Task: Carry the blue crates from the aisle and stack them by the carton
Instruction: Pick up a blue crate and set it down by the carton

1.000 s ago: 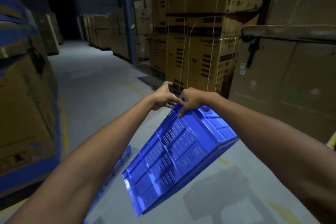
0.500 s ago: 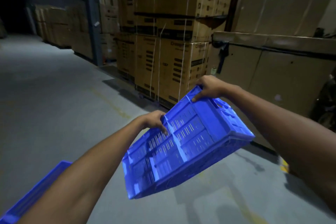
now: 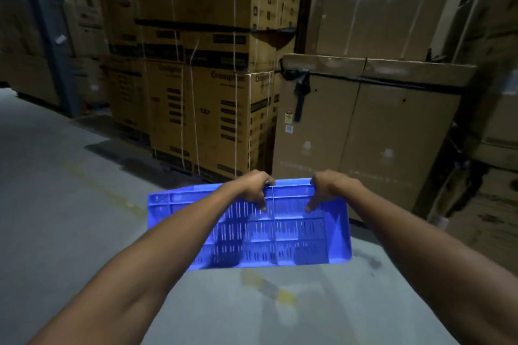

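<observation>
While you are facing the carton (image 3: 364,126), your left hand (image 3: 253,189) and right hand (image 3: 326,187) are gripping the blue crate (image 3: 294,232) (far rim); it is hanging above the floor (image 3: 70,218).

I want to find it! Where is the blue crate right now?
The blue crate is low in the middle of the head view, held off the floor by the left hand and right hand on its far edge, before the big carton.
</observation>
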Action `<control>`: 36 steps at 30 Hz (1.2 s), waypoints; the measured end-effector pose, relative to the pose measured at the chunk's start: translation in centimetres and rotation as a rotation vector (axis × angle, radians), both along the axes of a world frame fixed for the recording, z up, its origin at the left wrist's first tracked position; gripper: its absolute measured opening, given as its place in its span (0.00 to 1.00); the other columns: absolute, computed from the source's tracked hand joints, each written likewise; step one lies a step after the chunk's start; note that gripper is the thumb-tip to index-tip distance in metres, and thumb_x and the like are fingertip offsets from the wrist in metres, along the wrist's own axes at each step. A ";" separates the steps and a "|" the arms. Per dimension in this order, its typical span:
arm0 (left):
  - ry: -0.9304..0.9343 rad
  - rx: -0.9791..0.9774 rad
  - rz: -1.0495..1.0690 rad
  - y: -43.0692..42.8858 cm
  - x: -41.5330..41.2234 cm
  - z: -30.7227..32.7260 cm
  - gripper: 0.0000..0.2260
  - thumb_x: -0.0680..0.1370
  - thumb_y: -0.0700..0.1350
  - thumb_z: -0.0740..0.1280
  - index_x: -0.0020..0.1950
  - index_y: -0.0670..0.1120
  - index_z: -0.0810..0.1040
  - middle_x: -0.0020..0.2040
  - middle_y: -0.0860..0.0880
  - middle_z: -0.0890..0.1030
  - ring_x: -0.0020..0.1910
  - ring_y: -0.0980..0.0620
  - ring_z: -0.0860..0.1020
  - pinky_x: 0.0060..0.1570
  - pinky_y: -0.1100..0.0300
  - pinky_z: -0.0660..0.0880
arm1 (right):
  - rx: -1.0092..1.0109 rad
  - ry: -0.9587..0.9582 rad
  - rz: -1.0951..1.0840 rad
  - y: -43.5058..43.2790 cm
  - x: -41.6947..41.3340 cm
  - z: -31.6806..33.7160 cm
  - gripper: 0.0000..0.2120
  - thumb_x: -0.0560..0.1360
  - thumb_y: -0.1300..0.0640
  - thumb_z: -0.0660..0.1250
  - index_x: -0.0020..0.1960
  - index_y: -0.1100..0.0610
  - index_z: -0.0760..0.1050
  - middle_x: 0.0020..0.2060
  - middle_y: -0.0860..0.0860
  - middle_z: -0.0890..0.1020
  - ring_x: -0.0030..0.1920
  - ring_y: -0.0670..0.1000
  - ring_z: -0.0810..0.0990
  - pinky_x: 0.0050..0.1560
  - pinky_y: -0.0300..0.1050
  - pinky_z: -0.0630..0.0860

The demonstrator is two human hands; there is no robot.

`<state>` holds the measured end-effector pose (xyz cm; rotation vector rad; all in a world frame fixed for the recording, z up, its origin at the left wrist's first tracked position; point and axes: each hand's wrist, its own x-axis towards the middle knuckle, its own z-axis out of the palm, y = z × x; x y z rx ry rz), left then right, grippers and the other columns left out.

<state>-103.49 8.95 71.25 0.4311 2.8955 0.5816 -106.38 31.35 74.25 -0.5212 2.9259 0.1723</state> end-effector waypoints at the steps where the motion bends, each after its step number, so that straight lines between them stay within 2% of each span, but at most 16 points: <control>1: 0.046 -0.060 -0.007 -0.3 -1.3 -0.2 0.17 0.63 0.41 0.81 0.49 0.48 0.81 0.46 0.49 0.84 0.46 0.49 0.81 0.46 0.52 0.79 | -0.011 0.003 -0.018 -0.6 -1.1 -0.6 0.34 0.58 0.33 0.78 0.54 0.54 0.79 0.53 0.53 0.82 0.50 0.56 0.80 0.47 0.45 0.76; 3: 0.133 -0.154 -0.023 -0.9 -3.9 -0.9 0.18 0.63 0.44 0.81 0.48 0.47 0.79 0.45 0.49 0.82 0.45 0.48 0.79 0.45 0.50 0.78 | -0.004 0.004 -0.039 -1.8 -3.4 -1.7 0.34 0.58 0.34 0.78 0.55 0.54 0.78 0.54 0.52 0.81 0.55 0.56 0.80 0.54 0.50 0.77; 5: 0.191 -0.204 -0.035 -1.4 -6.8 -1.5 0.17 0.63 0.45 0.81 0.45 0.48 0.76 0.43 0.51 0.80 0.44 0.49 0.76 0.43 0.50 0.77 | 0.002 -0.004 -0.018 -2.8 -6.3 -2.5 0.29 0.59 0.37 0.79 0.51 0.54 0.78 0.54 0.52 0.82 0.55 0.56 0.80 0.56 0.50 0.77; 8: 0.244 -0.257 -0.041 -1.9 -11.5 -2.1 0.16 0.65 0.46 0.80 0.47 0.50 0.77 0.46 0.52 0.80 0.46 0.48 0.76 0.45 0.49 0.77 | -0.054 -0.014 0.020 -3.2 -11.1 -3.3 0.22 0.61 0.42 0.80 0.44 0.53 0.74 0.52 0.54 0.82 0.50 0.56 0.79 0.50 0.47 0.77; 12: 0.258 -0.294 -0.042 -1.6 -19.2 -2.3 0.13 0.68 0.47 0.78 0.46 0.49 0.77 0.43 0.52 0.79 0.44 0.49 0.77 0.43 0.51 0.76 | -0.139 0.064 0.024 -2.3 -18.3 -4.0 0.19 0.61 0.43 0.79 0.38 0.53 0.73 0.42 0.51 0.79 0.49 0.55 0.79 0.42 0.46 0.72; 14: 0.236 -0.315 -0.025 -1.4 -23.6 -2.1 0.13 0.69 0.50 0.77 0.44 0.49 0.75 0.41 0.52 0.78 0.42 0.50 0.76 0.40 0.53 0.75 | -0.161 0.123 0.036 -1.8 -22.4 -4.1 0.19 0.61 0.42 0.79 0.40 0.52 0.74 0.43 0.51 0.80 0.50 0.56 0.80 0.41 0.46 0.72; 16: 0.173 -0.355 -0.015 -1.4 -28.3 -1.9 0.14 0.68 0.53 0.77 0.45 0.49 0.76 0.43 0.50 0.79 0.43 0.49 0.77 0.38 0.55 0.73 | -0.172 0.177 0.049 -1.1 -26.3 -4.2 0.19 0.62 0.42 0.79 0.46 0.51 0.79 0.47 0.52 0.83 0.52 0.57 0.81 0.41 0.45 0.70; 19: 0.044 -0.413 -0.007 -1.6 -35.2 -3.0 0.18 0.67 0.49 0.78 0.53 0.45 0.80 0.51 0.44 0.82 0.50 0.44 0.79 0.46 0.53 0.77 | -0.176 0.215 0.048 -0.1 -32.1 -5.0 0.20 0.65 0.43 0.78 0.52 0.51 0.80 0.50 0.52 0.83 0.53 0.57 0.81 0.42 0.44 0.67; 23: 0.060 -0.441 -0.017 -0.9 -43.1 -4.9 0.12 0.70 0.44 0.76 0.48 0.43 0.78 0.50 0.41 0.80 0.51 0.40 0.78 0.48 0.48 0.77 | -0.189 0.210 0.018 0.8 -39.0 -6.7 0.20 0.67 0.44 0.77 0.55 0.50 0.79 0.52 0.53 0.82 0.55 0.58 0.81 0.43 0.45 0.67; 27: 0.123 -0.430 -0.080 0.3 -50.2 -6.2 0.16 0.72 0.45 0.74 0.59 0.46 0.76 0.56 0.41 0.78 0.57 0.39 0.77 0.50 0.50 0.74 | -0.203 0.196 -0.042 2.1 -45.5 -8.1 0.17 0.68 0.45 0.75 0.53 0.51 0.79 0.51 0.52 0.83 0.54 0.58 0.81 0.42 0.45 0.67; 29: 0.152 -0.429 -0.128 0.7 -53.8 -7.0 0.15 0.72 0.46 0.73 0.56 0.46 0.76 0.54 0.42 0.79 0.55 0.40 0.77 0.47 0.51 0.73 | -0.204 0.199 -0.066 2.6 -48.8 -9.0 0.15 0.69 0.45 0.74 0.51 0.50 0.78 0.49 0.51 0.83 0.53 0.57 0.81 0.42 0.45 0.67; 31: 0.175 -0.418 -0.153 0.8 -57.5 -8.2 0.13 0.72 0.47 0.73 0.52 0.46 0.74 0.52 0.43 0.78 0.52 0.41 0.77 0.46 0.51 0.74 | -0.184 0.209 -0.102 2.6 -52.0 -10.1 0.12 0.69 0.45 0.74 0.45 0.50 0.76 0.47 0.51 0.82 0.51 0.57 0.81 0.41 0.46 0.67; 33: 0.189 -0.402 -0.183 0.9 -61.7 -9.6 0.12 0.72 0.47 0.73 0.50 0.46 0.74 0.51 0.44 0.78 0.51 0.41 0.77 0.47 0.49 0.76 | -0.159 0.221 -0.133 2.7 -55.4 -11.5 0.13 0.69 0.45 0.73 0.41 0.50 0.72 0.46 0.51 0.82 0.50 0.57 0.81 0.41 0.46 0.67; 36: 0.243 -0.382 -0.219 1.6 -67.8 -12.2 0.09 0.71 0.45 0.71 0.48 0.47 0.74 0.49 0.45 0.79 0.50 0.41 0.78 0.46 0.50 0.75 | -0.148 0.250 -0.168 3.4 -60.8 -14.4 0.12 0.69 0.44 0.74 0.46 0.49 0.77 0.46 0.50 0.83 0.50 0.57 0.81 0.41 0.46 0.67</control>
